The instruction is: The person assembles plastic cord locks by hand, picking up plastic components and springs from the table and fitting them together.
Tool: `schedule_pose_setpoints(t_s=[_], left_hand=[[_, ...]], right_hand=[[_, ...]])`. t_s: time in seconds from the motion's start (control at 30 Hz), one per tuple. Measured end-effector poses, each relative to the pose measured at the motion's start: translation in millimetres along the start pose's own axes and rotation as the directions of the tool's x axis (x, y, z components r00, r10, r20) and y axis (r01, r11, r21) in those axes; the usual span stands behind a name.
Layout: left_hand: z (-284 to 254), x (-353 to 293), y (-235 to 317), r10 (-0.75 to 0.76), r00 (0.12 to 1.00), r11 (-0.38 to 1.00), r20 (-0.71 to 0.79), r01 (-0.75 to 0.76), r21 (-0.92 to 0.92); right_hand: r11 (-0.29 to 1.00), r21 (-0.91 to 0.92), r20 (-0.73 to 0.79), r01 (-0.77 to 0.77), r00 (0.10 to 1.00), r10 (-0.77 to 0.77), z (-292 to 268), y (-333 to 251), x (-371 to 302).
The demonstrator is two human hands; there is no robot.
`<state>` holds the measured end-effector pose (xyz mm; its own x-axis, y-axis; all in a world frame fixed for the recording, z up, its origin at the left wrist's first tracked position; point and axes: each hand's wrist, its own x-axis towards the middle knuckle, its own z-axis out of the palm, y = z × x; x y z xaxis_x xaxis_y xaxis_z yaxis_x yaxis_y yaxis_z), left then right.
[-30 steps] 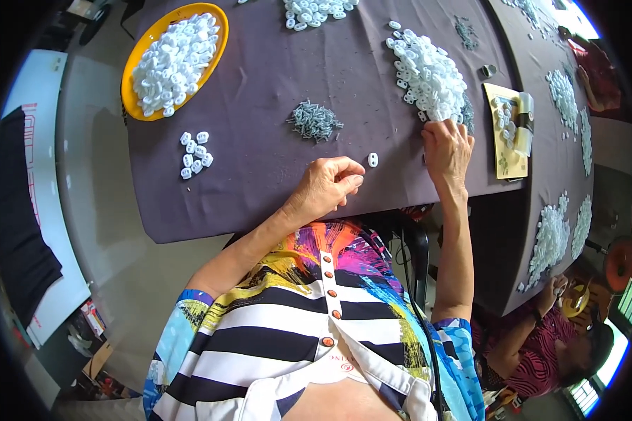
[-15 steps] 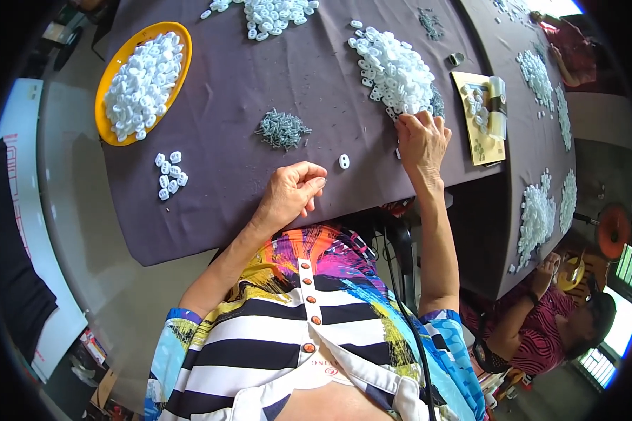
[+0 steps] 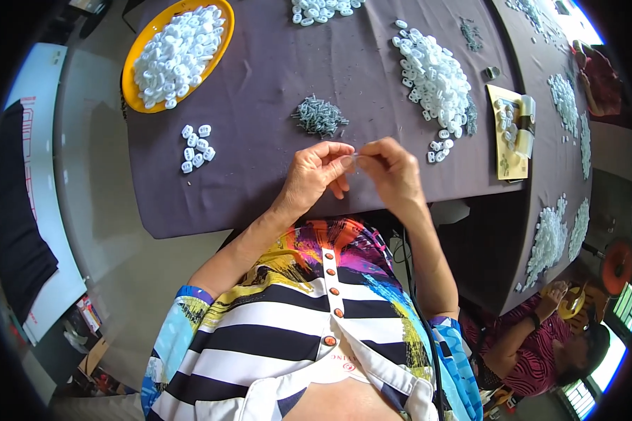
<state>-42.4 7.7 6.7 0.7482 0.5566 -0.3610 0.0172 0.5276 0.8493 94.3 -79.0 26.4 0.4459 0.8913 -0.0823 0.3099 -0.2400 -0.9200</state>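
My left hand (image 3: pixel 314 177) is closed in a pinch near the table's front edge. My right hand (image 3: pixel 394 178) meets it, thumb and finger also pinched. Between the fingertips shows a tiny pale bit (image 3: pixel 355 156), too small to name. Just beyond my hands lies a heap of small grey screw-like pins (image 3: pixel 319 116). A large pile of white oval plastic pieces (image 3: pixel 435 77) spreads to the right, with several loose white pieces (image 3: pixel 438 149) at its near end. Several more white pieces (image 3: pixel 197 146) sit in a small group at the left.
An orange oval tray (image 3: pixel 128 90) heaped with white pieces stands at the far left. On the right are a yellow board (image 3: pixel 512 168) with clear tubes and a second table (image 3: pixel 509 295) bearing more white piles. A co-worker (image 3: pixel 533 337) sits beyond it, lower right.
My right hand has left the white pile and come over to my left hand, so their fingertips now meet. The single white piece between them no longer shows. The whole view has shifted.
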Motion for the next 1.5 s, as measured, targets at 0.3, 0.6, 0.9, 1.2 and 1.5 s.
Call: schedule_pose_setpoints(t_s=[0.3,0.6,0.9,1.2,1.5], left_hand=[[-29.1,-18.5,0.9,-0.011,0.989,0.999,-0.145,0.003,-0.054],[-32.9,-14.0,8.8,-0.031,0.985,0.992,-0.171,0.009,-0.127],[-29.5,-16.9,14.5,-0.017,0.986,0.994,-0.168,-0.001,-0.106],[-21.6,-20.6,20.6,0.006,0.993,1.0,-0.118,-0.01,-0.027],[-20.1,-20.9,20.7,0.04,0.996,0.997,-0.077,-0.035,0.064]], right_hand=[[0.933,-0.266,-0.051,0.244,0.963,-0.266,27.9,-5.0,17.0],[0.696,-0.648,0.111,0.309,0.943,-0.315,24.5,-3.1,33.5],[0.873,-0.353,0.094,0.336,0.941,-0.324,24.5,-8.3,26.8],[0.948,0.314,0.152,0.044,0.984,-0.096,28.8,-22.4,7.5],[0.967,0.241,0.17,0.084,0.977,-0.128,27.7,-19.4,6.7]])
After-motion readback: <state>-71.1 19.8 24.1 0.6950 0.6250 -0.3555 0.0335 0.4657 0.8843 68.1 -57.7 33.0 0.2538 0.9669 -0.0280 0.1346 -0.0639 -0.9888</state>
